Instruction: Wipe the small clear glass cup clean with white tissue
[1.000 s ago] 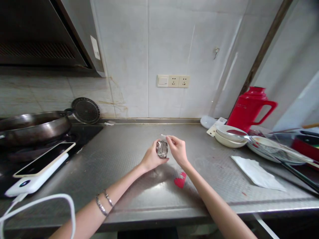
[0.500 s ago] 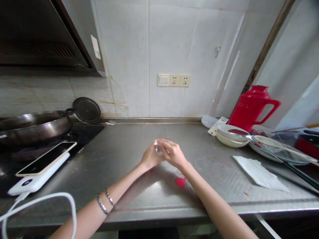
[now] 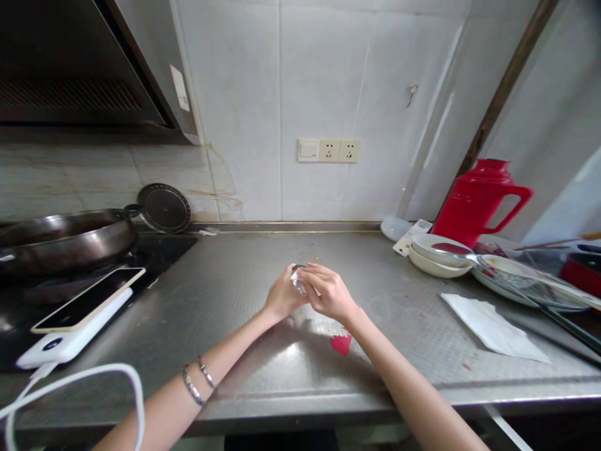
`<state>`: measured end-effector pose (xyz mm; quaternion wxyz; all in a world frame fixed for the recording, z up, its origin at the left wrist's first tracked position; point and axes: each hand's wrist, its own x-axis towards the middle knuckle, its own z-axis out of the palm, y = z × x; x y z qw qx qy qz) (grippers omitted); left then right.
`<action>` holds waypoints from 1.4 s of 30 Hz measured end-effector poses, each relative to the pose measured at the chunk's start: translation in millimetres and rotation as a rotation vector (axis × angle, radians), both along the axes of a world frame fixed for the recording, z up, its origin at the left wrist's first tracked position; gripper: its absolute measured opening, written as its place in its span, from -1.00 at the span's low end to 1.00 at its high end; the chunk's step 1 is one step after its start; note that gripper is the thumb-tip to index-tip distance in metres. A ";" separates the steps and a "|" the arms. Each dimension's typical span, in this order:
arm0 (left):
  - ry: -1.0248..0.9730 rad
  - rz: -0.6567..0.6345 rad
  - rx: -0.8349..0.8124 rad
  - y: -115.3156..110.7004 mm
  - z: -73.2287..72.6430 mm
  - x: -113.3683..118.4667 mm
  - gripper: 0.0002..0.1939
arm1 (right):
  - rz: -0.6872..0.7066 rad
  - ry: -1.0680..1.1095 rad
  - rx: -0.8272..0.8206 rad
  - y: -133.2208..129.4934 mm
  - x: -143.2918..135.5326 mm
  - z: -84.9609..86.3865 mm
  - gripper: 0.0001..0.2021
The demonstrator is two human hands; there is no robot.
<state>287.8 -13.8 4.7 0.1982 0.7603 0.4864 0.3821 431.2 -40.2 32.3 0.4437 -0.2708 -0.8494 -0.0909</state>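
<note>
Just above the middle of the steel counter [image 3: 235,269], my left hand [image 3: 282,295] is wrapped round a small crumpled silvery foil piece [image 3: 298,280]. The fingers of my right hand [image 3: 328,291] are pressed together on the foil's right side, covering part of it. The two hands touch each other around the foil. A dark spot shows at the foil's top; what it is cannot be made out. A red scrap [image 3: 341,344] lies on the counter beside my right forearm.
A pan [image 3: 70,244] sits on the stove at left, with a phone [image 3: 89,300] on a white power bank [image 3: 70,341] and its cable in front. At right are stacked bowls [image 3: 436,263], a red thermos [image 3: 474,207] and a white napkin [image 3: 493,329].
My right hand has shifted very slightly to the right over the foil. The dark spot at the foil's top now shows where a white bit was visible before.
</note>
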 end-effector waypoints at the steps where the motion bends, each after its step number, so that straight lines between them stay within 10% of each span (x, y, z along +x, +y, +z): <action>1: -0.014 0.009 -0.012 0.6 -0.1 0.2 -0.37 | 0.018 0.028 -0.029 -0.9 0.8 0.9 -0.74; 10: -0.274 -0.066 -0.035 -6.0 7.3 3.5 -0.26 | -0.273 0.621 -0.267 4.6 10.4 10.0 -0.71; 27: -0.312 0.008 -0.010 9.1 3.2 -3.8 -0.39 | -0.022 0.423 -0.278 0.8 0.9 0.8 -0.74; 37: -0.362 -0.017 -0.110 7.7 6.1 -2.1 -0.41 | -0.212 0.585 -0.283 9.0 16.1 10.3 -0.72; 42: -0.321 -0.053 -0.131 -2.2 7.4 5.2 -0.40 | -0.078 0.476 -0.323 13.3 7.5 1.8 -0.75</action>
